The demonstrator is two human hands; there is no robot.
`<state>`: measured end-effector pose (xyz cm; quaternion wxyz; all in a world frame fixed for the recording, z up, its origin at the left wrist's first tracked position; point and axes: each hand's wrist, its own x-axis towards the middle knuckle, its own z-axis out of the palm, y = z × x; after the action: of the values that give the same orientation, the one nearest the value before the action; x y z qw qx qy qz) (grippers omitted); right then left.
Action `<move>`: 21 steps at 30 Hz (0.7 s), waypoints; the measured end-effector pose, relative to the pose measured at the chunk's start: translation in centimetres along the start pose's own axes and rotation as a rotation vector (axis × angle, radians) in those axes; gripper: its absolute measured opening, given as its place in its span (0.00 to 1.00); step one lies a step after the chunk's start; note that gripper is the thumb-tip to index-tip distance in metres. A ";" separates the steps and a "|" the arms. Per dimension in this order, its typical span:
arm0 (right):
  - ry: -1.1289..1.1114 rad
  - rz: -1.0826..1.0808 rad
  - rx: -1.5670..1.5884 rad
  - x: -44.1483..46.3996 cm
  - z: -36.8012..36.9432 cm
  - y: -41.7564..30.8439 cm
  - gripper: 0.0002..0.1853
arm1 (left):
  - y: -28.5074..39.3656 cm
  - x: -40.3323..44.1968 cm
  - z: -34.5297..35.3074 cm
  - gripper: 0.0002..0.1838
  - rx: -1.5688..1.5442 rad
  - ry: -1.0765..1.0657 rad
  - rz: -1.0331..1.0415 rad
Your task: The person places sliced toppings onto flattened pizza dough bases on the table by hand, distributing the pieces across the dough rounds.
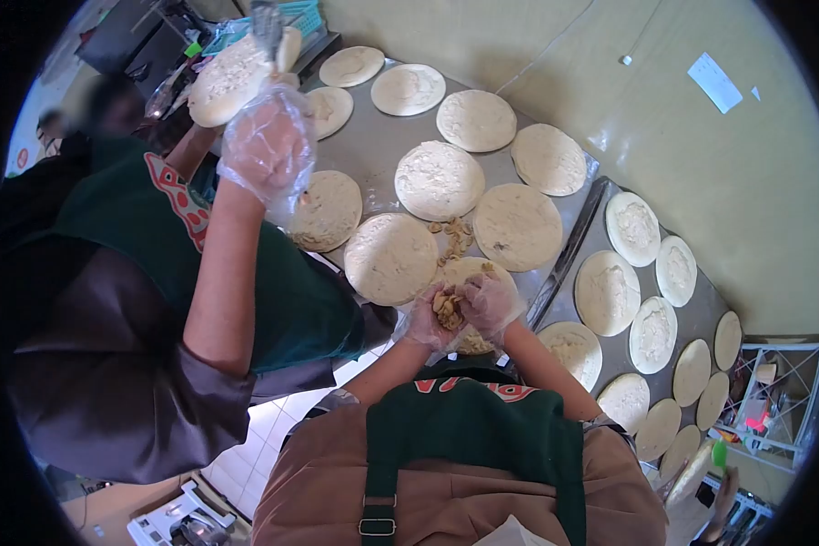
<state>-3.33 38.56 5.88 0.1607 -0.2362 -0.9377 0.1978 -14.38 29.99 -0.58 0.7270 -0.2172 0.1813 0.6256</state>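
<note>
Close to my body, my left hand (430, 320), in a clear plastic glove, cups a clump of brown topping pieces (447, 310). My right hand (490, 305), gloved the same way, is closed against the clump from the other side. Whether the pieces are mushroom or meat I cannot tell. Both hands are over a round pizza base (471, 269), which they partly cover. More loose brown pieces (455, 238) lie on the metal table just beyond it, between neighbouring bases.
Several pale bases (439, 180) cover the metal table (373, 146), more the second table (601, 264) at right. On my left a co-worker's gloved hand (268, 141) holds a flat tool (267, 32) near a raised base (232, 80). Another person's hand (726, 496) shows at lower right.
</note>
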 end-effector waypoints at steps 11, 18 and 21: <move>0.006 0.688 0.402 -5.2 2.1 5.9 0.10 | -1.0 -0.7 -1.6 0.15 -0.056 0.020 -0.104; -0.058 0.689 0.167 -4.8 3.5 8.5 0.10 | 0.1 -1.8 -1.6 0.14 -0.079 0.026 -0.033; -0.112 0.751 0.117 -3.9 3.3 8.1 0.09 | 0.4 -2.1 -1.8 0.14 -0.089 0.031 -0.002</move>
<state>1.68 42.19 -1.45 0.0388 -0.5426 -0.7802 0.3088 -15.10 27.34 -0.97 0.7144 -0.2595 0.1643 0.6288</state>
